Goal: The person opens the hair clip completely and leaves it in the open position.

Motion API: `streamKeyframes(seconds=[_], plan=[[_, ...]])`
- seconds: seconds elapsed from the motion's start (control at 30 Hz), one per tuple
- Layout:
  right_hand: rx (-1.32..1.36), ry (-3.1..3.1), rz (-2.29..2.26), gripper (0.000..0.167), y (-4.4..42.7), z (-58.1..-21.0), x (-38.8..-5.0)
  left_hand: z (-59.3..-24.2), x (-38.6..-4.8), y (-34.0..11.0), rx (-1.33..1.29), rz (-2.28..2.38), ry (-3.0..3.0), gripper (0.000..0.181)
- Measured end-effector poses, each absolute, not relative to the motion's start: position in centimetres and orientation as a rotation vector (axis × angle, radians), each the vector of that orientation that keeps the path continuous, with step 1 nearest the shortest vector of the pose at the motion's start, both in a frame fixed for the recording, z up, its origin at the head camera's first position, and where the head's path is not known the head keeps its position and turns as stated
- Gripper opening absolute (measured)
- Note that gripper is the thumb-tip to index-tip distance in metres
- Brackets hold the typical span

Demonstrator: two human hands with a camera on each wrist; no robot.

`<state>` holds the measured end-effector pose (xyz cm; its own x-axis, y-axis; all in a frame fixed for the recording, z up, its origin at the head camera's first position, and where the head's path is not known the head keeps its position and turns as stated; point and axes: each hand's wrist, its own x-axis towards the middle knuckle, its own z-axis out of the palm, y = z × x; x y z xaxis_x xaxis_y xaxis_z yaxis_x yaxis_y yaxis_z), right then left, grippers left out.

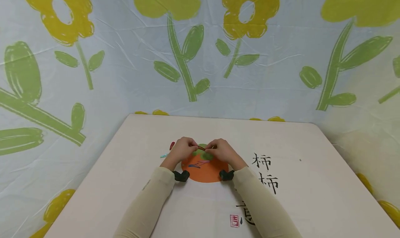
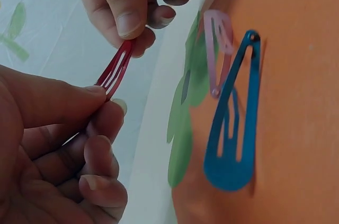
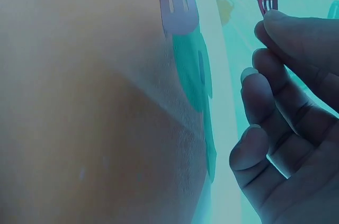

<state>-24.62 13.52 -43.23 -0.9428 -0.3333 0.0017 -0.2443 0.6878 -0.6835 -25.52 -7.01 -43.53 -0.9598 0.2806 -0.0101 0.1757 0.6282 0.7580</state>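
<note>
A red snap hair clip (image 2: 115, 70) is held in the air between both hands, one end in each. My left hand (image 1: 181, 150) pinches one end between thumb and index finger. The other end is gripped by the thumb and fingertips of my right hand (image 1: 222, 151). Beneath them lies an orange persimmon picture (image 1: 206, 173) with green leaves. On it rest a blue snap hair clip (image 2: 231, 166) and a pink snap hair clip (image 2: 210, 49), close together. Whether the red clip is snapped or popped is unclear.
Left of the left hand, another red clip (image 1: 172, 146) and a light blue clip (image 1: 164, 156) lie on the pale table cover (image 1: 118, 182). Black brush characters (image 1: 264, 161) are printed on the right. A flowered curtain (image 1: 131, 57) surrounds the back and sides.
</note>
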Motion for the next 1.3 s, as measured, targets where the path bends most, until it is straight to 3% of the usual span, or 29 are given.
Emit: streamKeyframes(seconds=[0.47, 1.3], plan=[[-0.443, 2.724, -1.205, 0.013, 14.8, -43.8, -24.2, -44.1, -25.3, -5.9, 0.46, 1.277, 2.686, 0.011], [-0.549, 2.609, -1.382, 0.018, 17.1, -44.7, -23.6, -45.5, -25.0, -5.7, 0.506, 1.408, 2.493, 0.023]])
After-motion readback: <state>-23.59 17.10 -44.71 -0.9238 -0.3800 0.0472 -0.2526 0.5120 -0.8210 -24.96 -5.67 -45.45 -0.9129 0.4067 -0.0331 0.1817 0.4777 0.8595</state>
